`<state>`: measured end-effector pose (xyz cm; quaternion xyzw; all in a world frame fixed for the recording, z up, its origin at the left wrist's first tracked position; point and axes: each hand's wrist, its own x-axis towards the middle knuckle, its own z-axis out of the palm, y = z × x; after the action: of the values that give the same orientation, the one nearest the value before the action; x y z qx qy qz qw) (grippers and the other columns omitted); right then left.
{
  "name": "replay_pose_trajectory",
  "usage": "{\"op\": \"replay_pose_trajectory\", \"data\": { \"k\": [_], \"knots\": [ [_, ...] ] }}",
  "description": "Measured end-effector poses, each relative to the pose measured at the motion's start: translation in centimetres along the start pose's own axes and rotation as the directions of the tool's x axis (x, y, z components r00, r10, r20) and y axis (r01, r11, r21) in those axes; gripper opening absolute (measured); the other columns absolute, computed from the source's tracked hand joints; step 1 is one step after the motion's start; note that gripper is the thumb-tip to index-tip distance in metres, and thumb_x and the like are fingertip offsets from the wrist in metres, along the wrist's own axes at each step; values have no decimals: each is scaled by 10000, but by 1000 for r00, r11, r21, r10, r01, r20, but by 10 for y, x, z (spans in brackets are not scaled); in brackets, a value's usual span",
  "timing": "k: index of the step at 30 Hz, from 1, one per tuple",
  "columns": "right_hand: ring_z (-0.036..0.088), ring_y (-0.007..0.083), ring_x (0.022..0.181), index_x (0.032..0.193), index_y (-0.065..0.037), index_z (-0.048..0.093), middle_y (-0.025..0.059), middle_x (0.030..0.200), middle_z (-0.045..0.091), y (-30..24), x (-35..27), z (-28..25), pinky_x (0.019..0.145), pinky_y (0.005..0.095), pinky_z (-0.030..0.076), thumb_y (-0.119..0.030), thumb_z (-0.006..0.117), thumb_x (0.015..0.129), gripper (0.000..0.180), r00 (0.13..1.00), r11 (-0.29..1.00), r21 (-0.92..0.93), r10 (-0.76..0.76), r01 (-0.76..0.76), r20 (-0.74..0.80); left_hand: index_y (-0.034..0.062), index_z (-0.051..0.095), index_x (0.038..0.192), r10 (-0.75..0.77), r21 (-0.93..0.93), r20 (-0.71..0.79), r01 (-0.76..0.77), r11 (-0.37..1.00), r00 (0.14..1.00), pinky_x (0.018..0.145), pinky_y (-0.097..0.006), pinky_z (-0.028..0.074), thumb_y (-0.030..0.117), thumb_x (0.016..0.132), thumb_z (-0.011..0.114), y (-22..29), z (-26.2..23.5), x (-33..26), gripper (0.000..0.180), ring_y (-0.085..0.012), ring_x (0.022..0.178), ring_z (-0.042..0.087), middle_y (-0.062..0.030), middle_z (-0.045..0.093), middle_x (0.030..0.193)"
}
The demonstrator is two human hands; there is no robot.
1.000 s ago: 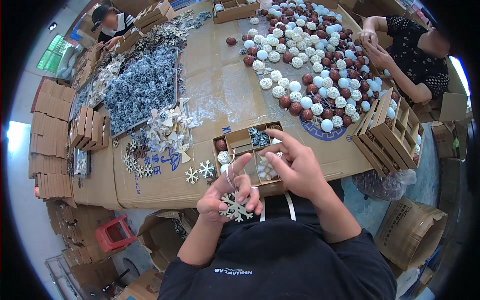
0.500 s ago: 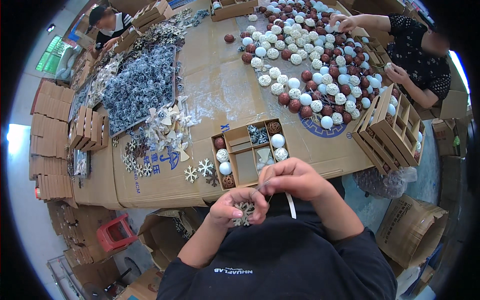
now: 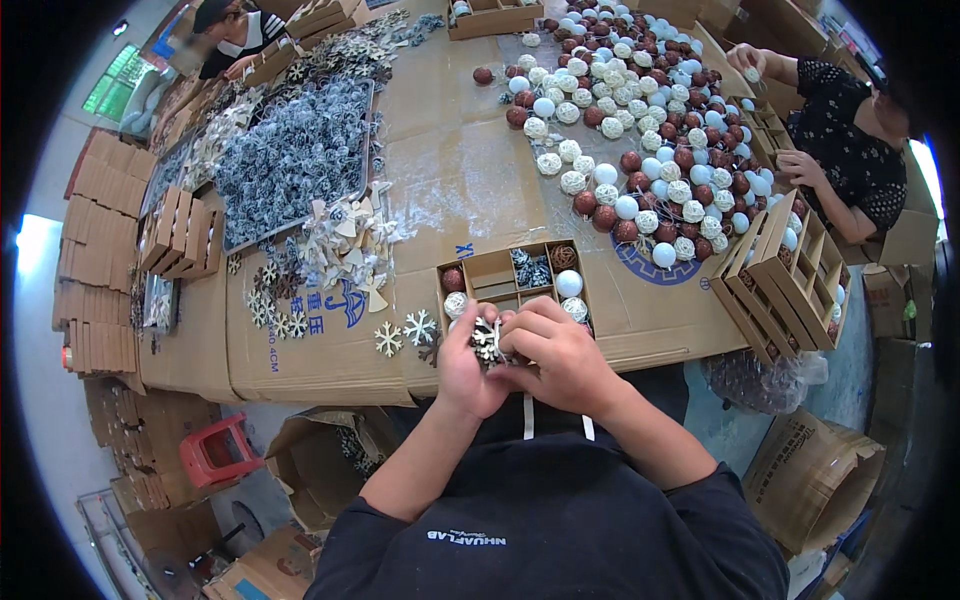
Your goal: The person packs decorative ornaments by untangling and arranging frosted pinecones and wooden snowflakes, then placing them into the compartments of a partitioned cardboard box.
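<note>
Over the near side of a divided cardboard box (image 3: 477, 268), my two hands meet around a small wooden snowflake ornament (image 3: 487, 341), which looks like more than one layer. My left hand (image 3: 468, 374) is closed on its left side, thumb up. The fingers of my right hand (image 3: 558, 352) are curled against its right side. Around the box's edges sit dark red, white and woven balls, and a frosted pine cone (image 3: 531, 268) lies in a far compartment. My hands hide the box's near compartments. Loose wooden snowflakes (image 3: 419, 327) lie left of the box.
A tray of frosted pine cones (image 3: 290, 160) and a pile of wooden cutouts (image 3: 345, 240) lie left. Many balls (image 3: 625, 205) spread across the far right. Filled boxes (image 3: 785, 265) lean at the right edge. Two co-workers (image 3: 850, 150) are at the table; a red stool (image 3: 218, 452) stands below left.
Both hands have moved away from my body to the box, bringing the snowflake with them. The string pinched earlier by my right fingers no longer shows. The right co-worker's hands have shifted.
</note>
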<state>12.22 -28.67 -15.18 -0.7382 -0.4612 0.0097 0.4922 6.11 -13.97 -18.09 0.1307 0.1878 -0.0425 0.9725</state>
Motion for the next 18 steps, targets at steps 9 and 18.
{"op": "replay_pose_trajectory", "data": {
  "k": [9,18],
  "knots": [
    [663,261,894,867,-54,651,66,903,691,11,20,24,786,372,548,-137,848,650,304,988,982,-146,-132,120,-76,131,449,896,208,-123,-247,-243,962,946,786,-351,477,389,1074,366,0,-7,2,324,-180,794,520,-42,518,863],
    [546,20,650,942,17,707,-26,734,652,17,48,23,577,196,443,-85,786,839,165,798,697,452,601,-557,57,38,495,1218,374,161,-82,-358,920,924,985,-424,469,223,1060,408,23,-5,-11,258,-245,1117,599,-123,616,1205]
  ]
}}
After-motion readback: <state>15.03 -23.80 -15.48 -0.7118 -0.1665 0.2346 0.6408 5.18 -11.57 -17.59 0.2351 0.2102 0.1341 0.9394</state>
